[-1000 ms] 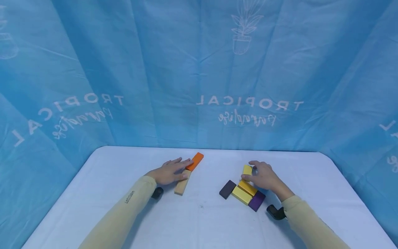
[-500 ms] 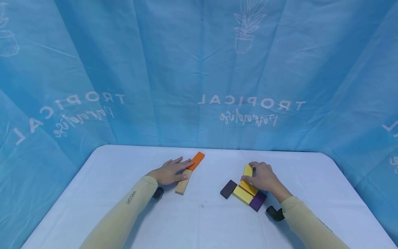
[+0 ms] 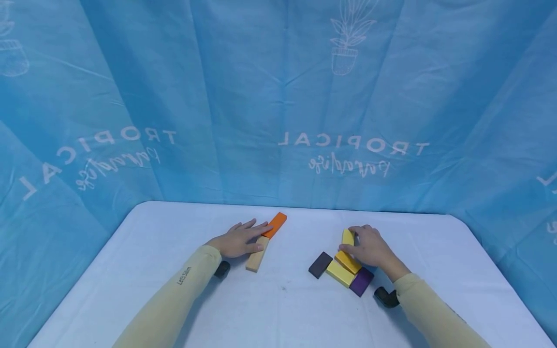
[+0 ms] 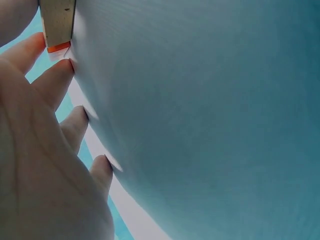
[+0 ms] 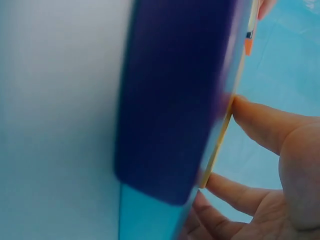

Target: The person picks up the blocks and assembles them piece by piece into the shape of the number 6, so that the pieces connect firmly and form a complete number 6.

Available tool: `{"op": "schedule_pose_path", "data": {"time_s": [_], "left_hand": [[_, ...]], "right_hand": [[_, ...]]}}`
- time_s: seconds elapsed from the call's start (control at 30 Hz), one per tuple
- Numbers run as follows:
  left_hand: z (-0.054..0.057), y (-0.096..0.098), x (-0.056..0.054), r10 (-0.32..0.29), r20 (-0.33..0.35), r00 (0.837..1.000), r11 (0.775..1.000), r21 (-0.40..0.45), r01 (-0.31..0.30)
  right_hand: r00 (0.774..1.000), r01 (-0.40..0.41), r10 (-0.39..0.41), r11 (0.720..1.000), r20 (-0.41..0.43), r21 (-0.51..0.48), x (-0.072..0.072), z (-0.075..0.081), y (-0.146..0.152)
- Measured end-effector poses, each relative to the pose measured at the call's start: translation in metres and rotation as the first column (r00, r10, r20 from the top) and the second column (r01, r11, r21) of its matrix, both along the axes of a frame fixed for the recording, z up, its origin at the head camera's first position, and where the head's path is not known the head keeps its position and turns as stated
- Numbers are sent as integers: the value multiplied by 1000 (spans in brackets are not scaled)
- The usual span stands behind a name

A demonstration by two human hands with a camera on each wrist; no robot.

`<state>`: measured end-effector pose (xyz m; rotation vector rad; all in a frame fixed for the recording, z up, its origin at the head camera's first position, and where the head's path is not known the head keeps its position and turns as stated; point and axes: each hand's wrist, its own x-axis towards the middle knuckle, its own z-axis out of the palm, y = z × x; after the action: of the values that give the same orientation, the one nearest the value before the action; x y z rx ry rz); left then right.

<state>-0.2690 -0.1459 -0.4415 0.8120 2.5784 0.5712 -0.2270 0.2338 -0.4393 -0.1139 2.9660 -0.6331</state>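
My left hand (image 3: 237, 240) lies with fingers spread and straight, fingertips on an orange wooden block (image 3: 277, 223) and thumb on a plain wood block (image 3: 256, 259). Those two blocks meet end to end. In the left wrist view the plain block (image 4: 57, 22) shows end-on by the thumb. My right hand (image 3: 371, 247) pinches a yellow block (image 3: 347, 236) between thumb and fingers, close to the far end of an amber block (image 3: 348, 262). Beside the amber one lie a pale yellow block (image 3: 340, 274) and a purple block (image 3: 361, 282). The purple block (image 5: 170, 100) fills much of the right wrist view.
A dark block (image 3: 320, 265) lies left of the yellow group. All the blocks are on a white-covered table (image 3: 243, 314). A blue printed curtain (image 3: 243, 159) hangs behind and at both sides. Black wrist devices (image 3: 386, 297) sit under the sleeves.
The yellow block in the right hand has turned a little and now sits close against the amber block's end. My left hand and its two blocks keep their places; the head view shifts slightly.
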Motion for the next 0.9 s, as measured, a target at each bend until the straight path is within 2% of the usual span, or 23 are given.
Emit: {"op": "schedule_pose_path", "data": {"time_s": [0.37, 0.9], "left_hand": [[1, 0, 0, -4, 7, 1000, 1000, 11, 4], [2, -1, 1, -6, 14, 1000, 1000, 20, 6]], "right_hand": [[999, -39, 39, 999, -6, -11, -7, 2, 7], [999, -52, 52, 999, -7, 10, -13, -1, 11]]}}
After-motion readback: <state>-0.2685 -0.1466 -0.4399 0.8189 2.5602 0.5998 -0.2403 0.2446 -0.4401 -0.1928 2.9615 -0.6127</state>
